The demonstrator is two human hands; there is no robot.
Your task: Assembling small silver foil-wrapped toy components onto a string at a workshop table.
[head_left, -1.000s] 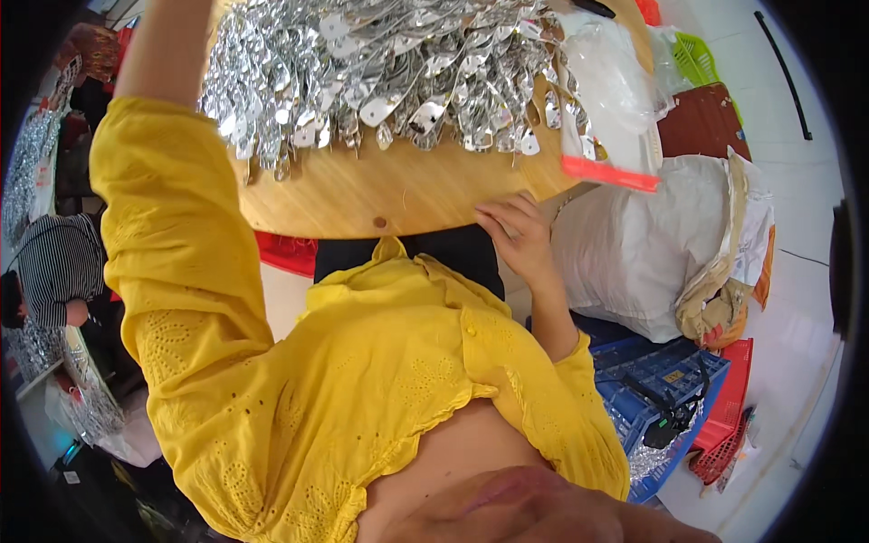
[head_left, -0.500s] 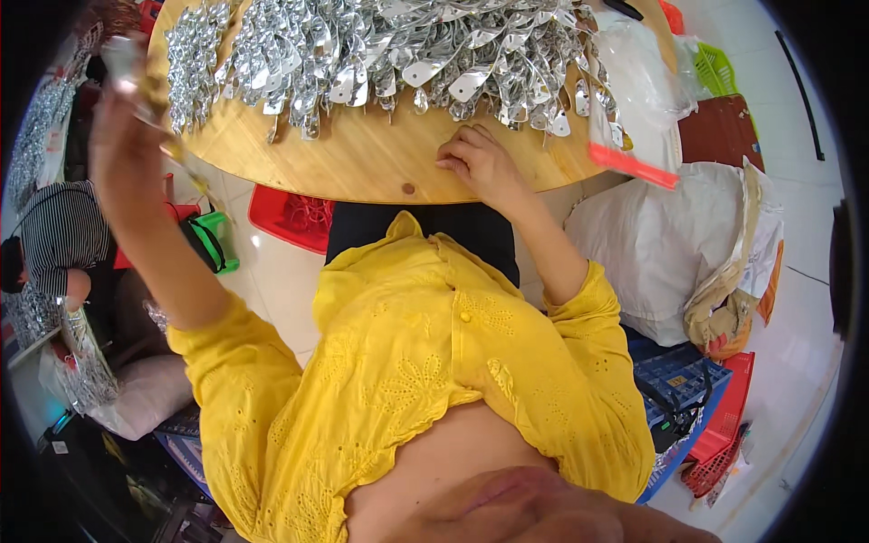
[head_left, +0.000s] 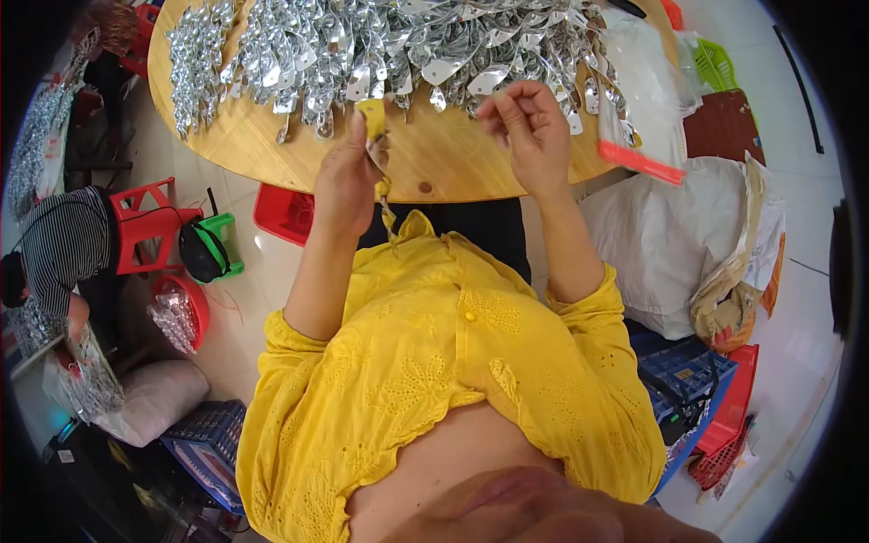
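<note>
In my left hand (head_left: 346, 176) hangs a twisted shiny strip (head_left: 384, 190), pinched near its flat top end between thumb and fingers. It looks yellow, perhaps by reflection, and its lower end dangles past the table's near edge. My right hand (head_left: 541, 145) is raised over the wooden table (head_left: 262, 136), to the right of the strip and apart from it. Its fingers are loosely bent and spread, with nothing visible in them. Behind both hands lies a thick pile of silver twisted strips (head_left: 389, 54) with flat, holed ends.
Clear plastic bags (head_left: 638, 81) with a red edge lie on the table's right side. A white sack (head_left: 634, 244) and blue crate (head_left: 674, 380) stand to my right. On the left, a co-worker in a striped shirt (head_left: 68, 240) bends beside a red stool (head_left: 149, 217).
My left hand has swung from the far left to in front of me, bringing the strip along. My right hand has lifted off the table edge and moved slightly right.
</note>
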